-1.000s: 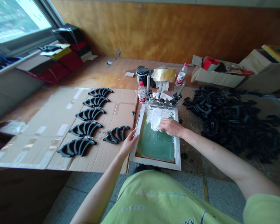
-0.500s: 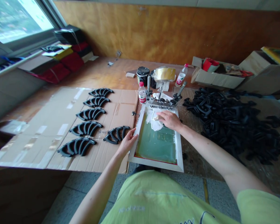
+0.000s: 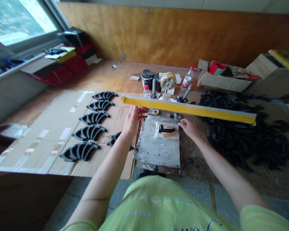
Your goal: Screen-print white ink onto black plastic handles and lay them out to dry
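Observation:
The screen frame (image 3: 190, 108) is tilted up and seen edge-on as a long yellow and silver bar. Just under its left part is my left hand (image 3: 133, 119), fingers stretched out to the right and apart, holding nothing. My right hand (image 3: 189, 127) is closed at the upper right edge of the metal base plate (image 3: 156, 150); its fingertips are pinched, and what they hold, if anything, is too small to make out. On the plate lies a black curved plastic part (image 3: 167, 129), resting on a taped pad between the two hands.
Rows of black curved parts (image 3: 90, 133) lie fanned on cardboard (image 3: 50, 128) at left. A large heap of black parts (image 3: 243, 138) spreads at right. Behind stand a tape roll (image 3: 168, 81), a black-lidded tub (image 3: 147, 77), bottles (image 3: 187, 78) and an open carton (image 3: 223, 81).
The screen frame has swung up off the base plate, uncovering the black part. My left hand has moved up and forward; my right hand has left the white-smeared mesh for the plate's right side.

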### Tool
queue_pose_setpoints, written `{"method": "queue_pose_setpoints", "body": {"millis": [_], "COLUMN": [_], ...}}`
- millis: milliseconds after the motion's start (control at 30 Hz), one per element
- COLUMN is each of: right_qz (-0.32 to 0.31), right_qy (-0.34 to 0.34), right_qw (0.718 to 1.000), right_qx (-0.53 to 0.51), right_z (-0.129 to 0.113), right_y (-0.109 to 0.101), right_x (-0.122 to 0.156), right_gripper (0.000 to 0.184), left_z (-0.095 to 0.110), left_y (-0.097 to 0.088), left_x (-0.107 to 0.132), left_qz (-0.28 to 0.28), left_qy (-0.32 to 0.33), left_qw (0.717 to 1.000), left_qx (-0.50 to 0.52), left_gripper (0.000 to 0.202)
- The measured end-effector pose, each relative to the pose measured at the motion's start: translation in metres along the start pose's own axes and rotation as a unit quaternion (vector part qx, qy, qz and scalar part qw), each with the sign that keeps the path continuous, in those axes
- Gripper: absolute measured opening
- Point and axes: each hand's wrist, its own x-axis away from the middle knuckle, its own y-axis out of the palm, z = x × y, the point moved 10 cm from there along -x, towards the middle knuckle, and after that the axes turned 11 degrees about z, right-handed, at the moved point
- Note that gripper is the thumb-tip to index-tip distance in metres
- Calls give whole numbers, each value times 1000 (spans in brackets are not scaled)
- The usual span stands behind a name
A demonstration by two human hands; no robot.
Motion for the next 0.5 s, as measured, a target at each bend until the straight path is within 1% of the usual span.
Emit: {"method": "queue_pose_setpoints", "body": {"millis": [33, 67, 100, 133, 167, 200, 233, 267, 300, 333, 367, 400, 433, 467, 500], "right_qz": [-28, -49, -59, -57, -45, -32, -27, -33, -53, -79, -103, -115, -109, -92, -58], "right_qy": [-41, -77, -103, -116, -118, -124, -141, -173, -219, -262, -292, -296, -270, -223, -154], "right_qw": [999, 996, 993, 992, 992, 992, 990, 984, 974, 961, 949, 945, 954, 968, 985], "right_qx": [-7, -8, -3, 4, 11, 12, 5, -7, -26, -47, -65, -75, -74, -62, -42], "right_z": [-16, -33, -50, -66, -80, -96, -114, -133, -151, -164, -169, -162, -142, -112, -74], "right_y": [16, 28, 35, 38, 37, 34, 31, 30, 31, 31, 29, 24, 13, -2, -22], "right_x": [14, 27, 38, 47, 56, 65, 76, 89, 103, 116, 124, 124, 116, 101, 83], "right_gripper": [26, 26, 24, 21, 18, 16, 16, 17, 18, 19, 19, 19, 19, 19, 20], "left_z": [-9, -24, -44, -71, -100, -128, -150, -166, -178, -186, -190, -192, -193, -193, -192], "left_y": [-3, -6, -7, -4, 1, 8, 9, 8, 2, -7, -20, -39, -65, -96, -134], "left_x": [1, 7, 17, 32, 53, 77, 100, 120, 134, 143, 148, 148, 144, 136, 127], "left_qz": [31, 56, 62, 45, 12, -33, -53, -57, -47, -31, -16, 3, 26, 56, 108], "left_qy": [-8, -29, -70, -131, -203, -278, -332, -369, -391, -402, -403, -398, -390, -373, -360], "left_qw": [999, 998, 995, 990, 979, 960, 941, 928, 919, 915, 915, 917, 919, 923, 920], "left_qx": [13, 21, 19, 8, -8, -25, -27, -20, -12, -6, -10, -25, -50, -79, -113], "left_gripper": [54, 53, 53, 54, 54, 54, 54, 51, 47, 42, 39, 36, 35, 35, 36]}}
